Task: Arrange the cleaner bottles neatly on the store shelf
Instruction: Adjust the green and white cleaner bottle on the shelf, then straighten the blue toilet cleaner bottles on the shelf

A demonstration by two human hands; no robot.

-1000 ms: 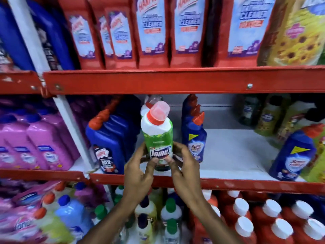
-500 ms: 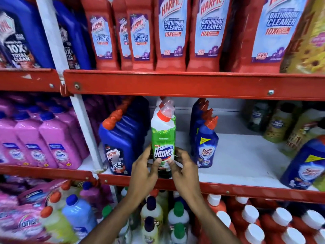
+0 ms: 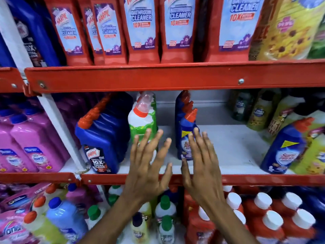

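My left hand and right hand are spread flat, fingers apart, holding nothing. The green bottle stands upright on the white shelf, between blue bottles

The white shelf with a red lip carried blue bottles, a green bottle and olive bottles.

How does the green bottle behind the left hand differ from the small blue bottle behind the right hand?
The green bottle has a white shoulder and a pale cap over a red collar; the small blue bottle is all blue with an orange-red angled spout. The green one looks taller and wider. Both stand upright on the middle shelf, neither gripped.
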